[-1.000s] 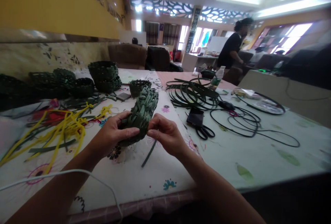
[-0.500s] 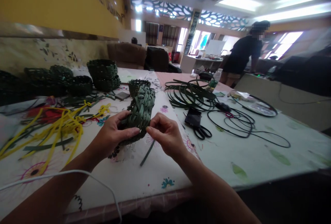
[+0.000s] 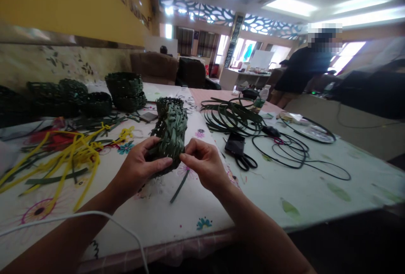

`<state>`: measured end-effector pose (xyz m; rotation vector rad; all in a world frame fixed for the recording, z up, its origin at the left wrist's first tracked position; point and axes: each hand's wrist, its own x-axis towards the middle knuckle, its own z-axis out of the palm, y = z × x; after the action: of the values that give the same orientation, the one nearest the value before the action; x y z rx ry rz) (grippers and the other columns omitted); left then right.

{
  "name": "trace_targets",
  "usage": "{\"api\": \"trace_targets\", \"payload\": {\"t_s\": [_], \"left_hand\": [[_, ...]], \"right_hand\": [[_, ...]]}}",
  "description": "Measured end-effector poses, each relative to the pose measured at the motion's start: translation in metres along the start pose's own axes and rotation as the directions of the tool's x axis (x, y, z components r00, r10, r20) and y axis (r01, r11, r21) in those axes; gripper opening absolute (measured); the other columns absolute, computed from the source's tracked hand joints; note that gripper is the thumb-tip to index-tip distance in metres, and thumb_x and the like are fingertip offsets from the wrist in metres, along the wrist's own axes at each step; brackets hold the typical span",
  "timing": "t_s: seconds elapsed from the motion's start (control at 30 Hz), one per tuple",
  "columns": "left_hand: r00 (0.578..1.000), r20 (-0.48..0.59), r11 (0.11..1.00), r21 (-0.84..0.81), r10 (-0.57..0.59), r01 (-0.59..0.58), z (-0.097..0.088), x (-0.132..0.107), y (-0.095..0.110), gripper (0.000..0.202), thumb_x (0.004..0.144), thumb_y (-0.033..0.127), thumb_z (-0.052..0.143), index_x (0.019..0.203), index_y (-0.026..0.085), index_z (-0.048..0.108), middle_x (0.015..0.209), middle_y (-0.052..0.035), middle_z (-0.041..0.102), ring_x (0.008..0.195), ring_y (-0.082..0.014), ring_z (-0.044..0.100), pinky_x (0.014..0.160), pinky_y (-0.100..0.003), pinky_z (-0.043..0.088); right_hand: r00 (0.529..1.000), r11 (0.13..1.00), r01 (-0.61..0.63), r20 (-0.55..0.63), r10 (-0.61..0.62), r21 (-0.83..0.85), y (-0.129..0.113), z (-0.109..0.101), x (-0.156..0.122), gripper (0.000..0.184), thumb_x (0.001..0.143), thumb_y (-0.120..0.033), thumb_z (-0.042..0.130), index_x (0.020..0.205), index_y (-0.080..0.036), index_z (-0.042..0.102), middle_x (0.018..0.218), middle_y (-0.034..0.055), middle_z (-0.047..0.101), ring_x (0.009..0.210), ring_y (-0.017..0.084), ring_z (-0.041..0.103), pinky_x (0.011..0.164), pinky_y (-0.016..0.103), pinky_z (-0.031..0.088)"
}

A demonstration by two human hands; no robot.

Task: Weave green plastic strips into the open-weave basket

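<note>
A dark green woven basket (image 3: 172,132) stands tilted on the flowered tablecloth (image 3: 164,227) in front of me. My left hand (image 3: 144,158) grips its near left side, the thumb lying along the weave and the other fingers partly hidden behind it. At the basket's near right edge, my right hand (image 3: 202,160) is closed in a pinch. What lies between its thumb and fingertip is too small to make out, perhaps the end of a strip. Below the hands a short green strip (image 3: 179,187) lies on the cloth.
On the left are yellow strips (image 3: 68,156) and several woven green baskets (image 3: 125,90). To the right lie coiled green strips (image 3: 232,116), a phone (image 3: 235,143), black-handled scissors (image 3: 246,162) and a black cable (image 3: 303,156). A white cord (image 3: 104,213) crosses my left forearm. A person (image 3: 305,65) stands beyond the table.
The basket has tipped slightly within my hands, which stay in nearly the same place. In the background the person has shifted a little to the right.
</note>
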<state>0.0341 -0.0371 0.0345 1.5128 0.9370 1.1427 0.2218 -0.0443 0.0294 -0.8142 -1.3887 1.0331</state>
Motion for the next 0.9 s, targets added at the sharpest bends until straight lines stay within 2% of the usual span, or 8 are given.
{"api": "trace_targets", "payload": {"t_s": [0.27,0.47,0.6,0.77,0.9], "left_hand": [[1.0,0.007,1.0,-0.007,-0.011,0.011,0.0001,0.0005,-0.0009,0.038,0.071,0.033,0.084,0.101,0.018,0.067,0.09,-0.0016,0.071,0.08,-0.0153,0.065,0.071,-0.024,0.053],[0.999,0.026,1.0,-0.016,-0.02,0.02,0.0004,0.0005,-0.002,0.04,0.073,0.035,0.083,0.104,0.018,0.064,0.092,-0.0023,0.07,0.081,-0.0167,0.064,0.073,-0.026,0.053],[0.999,0.047,0.998,0.058,0.004,-0.006,-0.0002,0.0002,-0.0005,0.041,0.074,0.037,0.081,0.107,0.018,0.064,0.094,-0.003,0.069,0.084,-0.0174,0.064,0.073,-0.026,0.052],[0.999,0.03,0.993,0.114,0.032,-0.035,0.0019,-0.0006,0.0027,0.04,0.075,0.038,0.08,0.105,0.017,0.065,0.093,-0.0033,0.069,0.084,-0.0178,0.064,0.074,-0.026,0.052],[0.997,0.058,0.999,0.025,-0.046,0.045,0.0041,-0.0014,0.0072,0.039,0.074,0.036,0.08,0.104,0.016,0.066,0.093,-0.0054,0.073,0.081,-0.0193,0.067,0.073,-0.029,0.054]], "right_hand": [[0.999,0.997,0.02,0.027,-0.018,-0.079,-0.0046,-0.0024,0.0015,0.023,0.071,-0.024,0.068,0.06,-0.019,0.048,0.057,-0.0058,0.045,0.055,0.009,0.037,0.052,0.025,0.027],[0.995,0.991,0.033,0.095,-0.021,-0.133,-0.0096,-0.0057,0.0021,0.023,0.074,-0.026,0.068,0.062,-0.019,0.05,0.058,-0.0057,0.045,0.056,0.008,0.037,0.053,0.024,0.028],[0.993,0.983,0.025,0.121,-0.003,-0.182,-0.0095,-0.0083,0.0022,0.025,0.076,-0.028,0.069,0.062,-0.018,0.051,0.058,-0.0047,0.048,0.057,0.009,0.04,0.054,0.024,0.03],[0.986,0.994,-0.088,0.138,0.096,-0.06,-0.0068,-0.0076,0.0023,0.027,0.076,-0.03,0.073,0.064,-0.019,0.051,0.058,-0.0033,0.057,0.057,0.01,0.052,0.055,0.024,0.037],[0.984,0.989,-0.109,0.155,0.093,0.102,-0.0027,-0.0027,0.0016,0.032,0.073,-0.032,0.08,0.067,-0.019,0.053,0.061,-0.0022,0.062,0.058,0.011,0.057,0.058,0.024,0.042]]}}
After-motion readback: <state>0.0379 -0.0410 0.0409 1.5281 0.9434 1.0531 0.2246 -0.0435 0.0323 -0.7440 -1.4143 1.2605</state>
